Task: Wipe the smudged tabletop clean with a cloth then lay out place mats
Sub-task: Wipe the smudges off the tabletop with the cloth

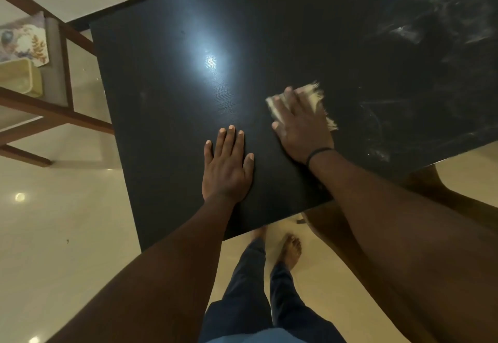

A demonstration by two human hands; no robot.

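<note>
The black tabletop (167,94) fills the middle of the head view. White smudges (436,27) streak its right side, while the left half looks dark with one bright light glare. My right hand (301,124) presses flat on a pale frayed cloth (314,94) near the table's centre, just left of the smudged area. My left hand (227,165) lies flat on the table near the front edge, fingers spread, holding nothing. Floral place mats (23,41) lie on a chair at the far left, away from both hands.
A wooden chair (64,116) stands off the table's left edge, carrying a pale yellow-green bin (20,77) beside the mats. Another brown chair (442,194) sits under the table's right front edge. My bare feet (289,248) stand on the glossy cream floor.
</note>
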